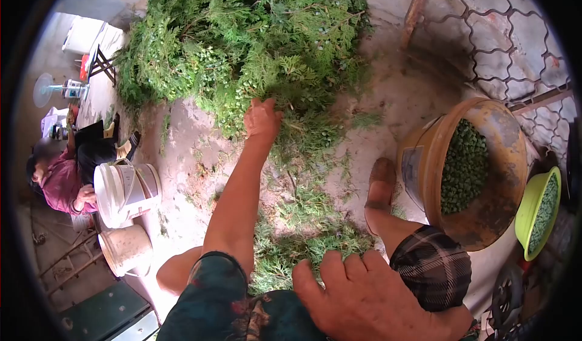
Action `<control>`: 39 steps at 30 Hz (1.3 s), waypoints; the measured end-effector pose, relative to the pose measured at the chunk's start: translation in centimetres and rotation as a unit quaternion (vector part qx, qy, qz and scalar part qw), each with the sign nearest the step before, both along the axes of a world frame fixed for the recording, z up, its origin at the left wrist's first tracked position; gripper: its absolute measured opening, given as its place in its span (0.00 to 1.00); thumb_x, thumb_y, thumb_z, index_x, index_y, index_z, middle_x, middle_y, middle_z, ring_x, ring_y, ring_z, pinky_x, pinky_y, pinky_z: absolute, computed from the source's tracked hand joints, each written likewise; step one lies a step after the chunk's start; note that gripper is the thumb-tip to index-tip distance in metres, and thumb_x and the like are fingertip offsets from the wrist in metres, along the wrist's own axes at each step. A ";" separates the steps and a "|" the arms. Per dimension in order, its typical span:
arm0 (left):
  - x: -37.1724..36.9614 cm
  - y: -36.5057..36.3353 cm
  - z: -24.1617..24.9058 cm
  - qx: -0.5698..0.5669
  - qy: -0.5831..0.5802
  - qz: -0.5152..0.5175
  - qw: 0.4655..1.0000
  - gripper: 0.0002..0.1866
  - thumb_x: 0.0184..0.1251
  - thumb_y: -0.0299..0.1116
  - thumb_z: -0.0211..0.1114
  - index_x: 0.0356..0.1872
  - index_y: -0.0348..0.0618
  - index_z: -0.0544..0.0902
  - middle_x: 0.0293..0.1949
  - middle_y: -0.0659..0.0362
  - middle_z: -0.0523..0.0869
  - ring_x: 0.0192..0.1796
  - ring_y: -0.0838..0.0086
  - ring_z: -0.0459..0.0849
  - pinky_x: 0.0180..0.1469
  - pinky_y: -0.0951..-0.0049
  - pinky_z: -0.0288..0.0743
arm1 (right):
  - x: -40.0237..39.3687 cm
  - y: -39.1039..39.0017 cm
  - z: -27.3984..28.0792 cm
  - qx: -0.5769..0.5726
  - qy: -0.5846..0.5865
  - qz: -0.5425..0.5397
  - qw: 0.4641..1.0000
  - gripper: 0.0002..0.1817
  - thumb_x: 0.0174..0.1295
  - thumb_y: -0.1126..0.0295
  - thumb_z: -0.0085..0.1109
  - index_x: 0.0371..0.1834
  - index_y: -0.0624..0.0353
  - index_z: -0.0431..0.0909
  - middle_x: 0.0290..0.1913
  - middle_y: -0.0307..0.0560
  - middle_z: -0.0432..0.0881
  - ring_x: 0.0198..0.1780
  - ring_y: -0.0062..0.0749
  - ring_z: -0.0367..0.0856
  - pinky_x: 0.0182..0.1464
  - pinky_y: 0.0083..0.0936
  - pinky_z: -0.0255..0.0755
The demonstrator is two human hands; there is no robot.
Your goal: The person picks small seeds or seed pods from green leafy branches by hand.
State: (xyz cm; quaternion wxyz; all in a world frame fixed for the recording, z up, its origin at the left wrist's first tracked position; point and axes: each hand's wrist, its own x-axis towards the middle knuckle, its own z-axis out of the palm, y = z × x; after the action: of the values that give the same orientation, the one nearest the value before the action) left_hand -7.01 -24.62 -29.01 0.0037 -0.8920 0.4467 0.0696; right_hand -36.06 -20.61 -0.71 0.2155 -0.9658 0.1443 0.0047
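Note:
My left hand (262, 119) reaches out to the near edge of a big heap of green conifer branches (242, 43) bearing small pale green cones. Its fingers are curled in among the sprigs, and what they hold, if anything, is hidden. Close to the camera, my right hand (364, 292) is above my lap, back upward, with its fingers slightly bent and apart and nothing seen in them. Beneath and beyond it lies a smaller spread of green sprigs (309, 238) on the floor between my legs.
At the right stand a large yellowish bucket (418, 159) part full of green cones and a lime-green basin (522, 219) of cones, near a wire mesh (509, 31). On the left, a person (63, 180) sits beside a white bucket (130, 189) and another bucket (126, 249).

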 end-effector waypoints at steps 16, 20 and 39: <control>9.3 2.1 9.4 -0.384 0.297 -0.050 0.873 0.15 0.53 0.21 0.50 0.40 0.40 0.79 0.33 0.52 0.82 0.32 0.68 0.80 0.52 0.67 0.73 | 0.6 -0.3 0.0 0.033 0.012 0.043 0.998 0.12 0.50 0.72 0.52 0.39 0.60 0.70 0.26 0.43 0.69 0.26 0.31 0.72 0.28 0.28 0.64; 8.5 2.4 13.3 -0.481 0.499 0.014 0.721 0.16 0.51 0.16 0.50 0.41 0.41 0.78 0.37 0.56 0.81 0.38 0.66 0.80 0.58 0.65 0.70 | 1.6 -0.3 0.1 0.043 -0.008 0.029 0.999 0.08 0.50 0.71 0.54 0.32 0.60 0.71 0.24 0.44 0.74 0.28 0.35 0.78 0.29 0.34 0.71; -3.2 13.7 24.8 -0.481 0.780 0.012 0.400 0.25 0.46 0.32 0.70 0.48 0.37 0.73 0.39 0.58 0.80 0.54 0.58 0.77 0.59 0.56 0.70 | 7.9 -4.4 -2.1 0.124 -0.458 -0.124 0.871 0.13 0.56 0.73 0.60 0.42 0.66 0.73 0.32 0.56 0.78 0.25 0.41 0.76 0.31 0.30 0.70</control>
State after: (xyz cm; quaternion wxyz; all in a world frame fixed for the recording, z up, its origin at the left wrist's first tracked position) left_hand -10.18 -10.89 -4.25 -0.7770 -0.3101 0.2043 0.5084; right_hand -28.11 -25.02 -2.83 0.3744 -0.7990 0.1466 -0.4471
